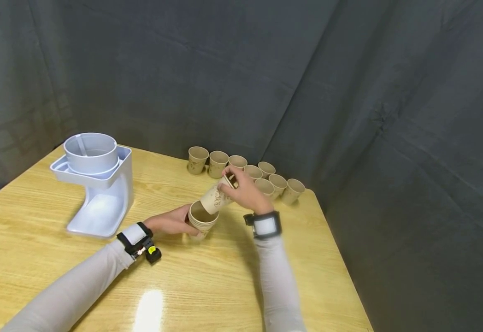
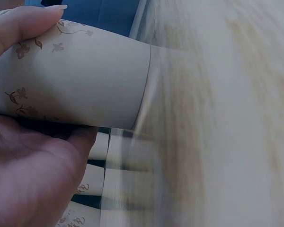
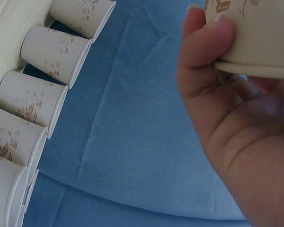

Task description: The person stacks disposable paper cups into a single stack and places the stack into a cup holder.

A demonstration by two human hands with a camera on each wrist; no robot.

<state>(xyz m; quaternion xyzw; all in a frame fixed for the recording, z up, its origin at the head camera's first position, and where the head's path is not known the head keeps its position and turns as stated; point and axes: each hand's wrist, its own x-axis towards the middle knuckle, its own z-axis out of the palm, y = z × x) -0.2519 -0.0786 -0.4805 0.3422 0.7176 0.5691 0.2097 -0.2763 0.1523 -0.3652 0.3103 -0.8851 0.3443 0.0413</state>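
The left hand (image 1: 174,222) gripped a stack of nested paper cups (image 1: 203,225), its mouth tipped up. The right hand (image 1: 247,191) pinched a single floral cup (image 1: 215,198) near its rim, tilted so that its base met the stack's mouth. Beyond the stack and to its right, more cups (image 1: 218,165) stood upright on the worktop (image 1: 208,286); left of the stack stood a pale grey stand (image 1: 119,198) bearing a round tub (image 1: 92,161).
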